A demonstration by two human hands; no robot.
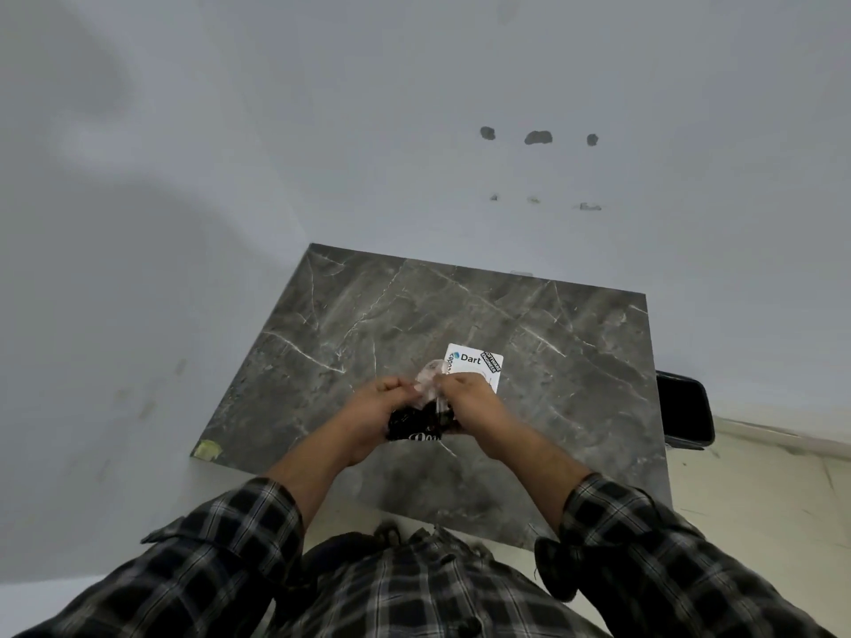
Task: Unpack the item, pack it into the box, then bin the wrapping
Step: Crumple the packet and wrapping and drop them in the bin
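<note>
Over the middle of a dark grey marble table [460, 315], both my hands meet on a small packet. My left hand [382, 407] and my right hand [465, 402] pinch the clear plastic wrapping [428, 377] at its top. Below the fingers a black item with white lettering [414, 428] shows inside the wrapping; much of it is hidden by my hands. A white box [474, 363] printed with "Dart" lies flat on the table just beyond my right hand.
A black bin [684, 414] stands on the floor against the table's right edge. A pale wall closes the far and left sides. A yellowish tape scrap [207, 449] sits on the table's near left corner.
</note>
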